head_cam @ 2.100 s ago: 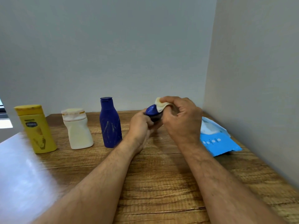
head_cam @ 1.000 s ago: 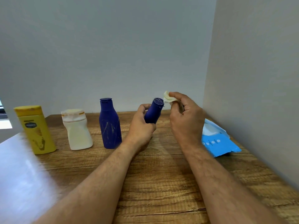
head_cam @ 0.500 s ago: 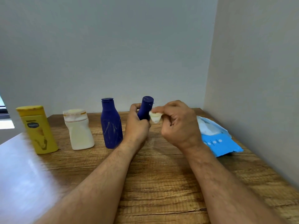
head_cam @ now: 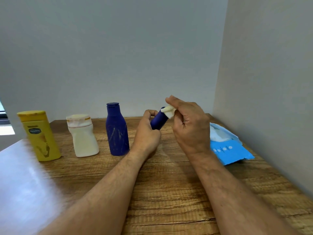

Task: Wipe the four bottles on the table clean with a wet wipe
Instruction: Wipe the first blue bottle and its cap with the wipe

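Wood-grain table (head_cam: 169, 192) in grey-walled corner; left grip (head_cam: 147, 134) curled round small blue bottle (head_cam: 158, 120), right grip (head_cam: 189, 124) pinching wipe (head_cam: 168, 111).

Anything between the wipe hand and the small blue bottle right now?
Nothing visible. The right hand pinches the wet wipe directly against the top end of the small blue bottle, which the left hand holds tilted.
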Demonstrator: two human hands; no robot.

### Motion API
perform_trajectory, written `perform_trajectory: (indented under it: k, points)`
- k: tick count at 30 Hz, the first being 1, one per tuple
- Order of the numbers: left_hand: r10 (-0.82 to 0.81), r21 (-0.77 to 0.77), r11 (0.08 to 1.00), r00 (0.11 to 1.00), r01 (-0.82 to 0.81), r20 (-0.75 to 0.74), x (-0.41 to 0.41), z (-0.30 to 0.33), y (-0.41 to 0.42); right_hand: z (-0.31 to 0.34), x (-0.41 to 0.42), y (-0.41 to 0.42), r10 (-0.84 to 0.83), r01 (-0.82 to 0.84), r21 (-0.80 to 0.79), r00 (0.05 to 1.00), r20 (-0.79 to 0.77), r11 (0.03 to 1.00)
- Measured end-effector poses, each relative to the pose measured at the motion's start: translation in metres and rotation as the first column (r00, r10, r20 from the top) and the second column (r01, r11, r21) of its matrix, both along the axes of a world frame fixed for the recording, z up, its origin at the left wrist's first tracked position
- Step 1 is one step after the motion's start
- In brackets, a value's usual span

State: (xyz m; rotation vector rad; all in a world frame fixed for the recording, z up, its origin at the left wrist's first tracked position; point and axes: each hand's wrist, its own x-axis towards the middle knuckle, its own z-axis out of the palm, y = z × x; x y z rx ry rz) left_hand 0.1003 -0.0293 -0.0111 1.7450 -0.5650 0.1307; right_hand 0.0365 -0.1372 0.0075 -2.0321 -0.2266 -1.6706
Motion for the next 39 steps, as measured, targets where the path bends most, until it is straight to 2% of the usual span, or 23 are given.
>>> perform_trajectory:
  k: [4, 6, 9, 11, 16, 21, 26, 30, 36, 39]
  points:
    - [0.012, 0.039, 0.999, 1.000, -0.012, 0.007, 0.002, -0.001, 0.000, 0.002, 0.000, -0.002, -0.048, 0.040, 0.176, 0.998, 0.045, 0.984]
    - [0.009, 0.046, 0.999, 1.000, -0.009, 0.002, 0.002, -0.002, -0.001, 0.001, 0.000, -0.003, -0.037, 0.037, 0.145, 0.999, -0.004, 0.989]
    - [0.009, -0.008, 1.000, 1.000, -0.009, -0.009, 0.005, -0.005, -0.001, -0.002, 0.000, 0.002, -0.005, 0.006, 0.004, 0.995, -0.101, 1.000]
    - [0.017, -0.039, 0.999, 1.000, -0.017, -0.012, 0.008, -0.006, 0.000, -0.004, 0.000, 0.003, 0.004, -0.008, -0.035, 0.993, -0.114, 0.999]
    - [0.022, -0.014, 1.000, 1.000, -0.022, -0.020, 0.010, -0.007, 0.000, -0.004, -0.004, -0.004, 0.012, -0.014, -0.014, 0.993, -0.121, 1.000]
    - [0.010, 0.038, 0.999, 0.997, -0.013, 0.073, 0.010, -0.009, -0.002, -0.002, -0.004, 0.000, 0.032, -0.035, -0.015, 0.985, -0.168, 0.999]
    - [0.041, -0.026, 0.999, 0.999, -0.041, -0.009, 0.008, -0.006, -0.003, -0.002, -0.003, 0.000, 0.013, -0.004, 0.046, 0.980, -0.196, 0.999]
    - [0.049, -0.047, 0.998, 0.998, -0.051, -0.034, 0.009, -0.006, 0.000, -0.001, -0.008, -0.002, 0.024, -0.025, -0.004, 0.986, -0.165, 1.000]
    - [0.046, 0.003, 0.999, 0.999, -0.046, -0.030, 0.004, -0.003, -0.002, 0.003, -0.005, 0.000, 0.023, -0.021, 0.190, 1.000, -0.009, 0.982]
    - [0.036, 0.015, 0.999, 0.999, -0.036, -0.027, 0.003, -0.003, -0.002, 0.003, -0.003, -0.003, 0.045, -0.036, 0.202, 0.998, -0.037, 0.979]
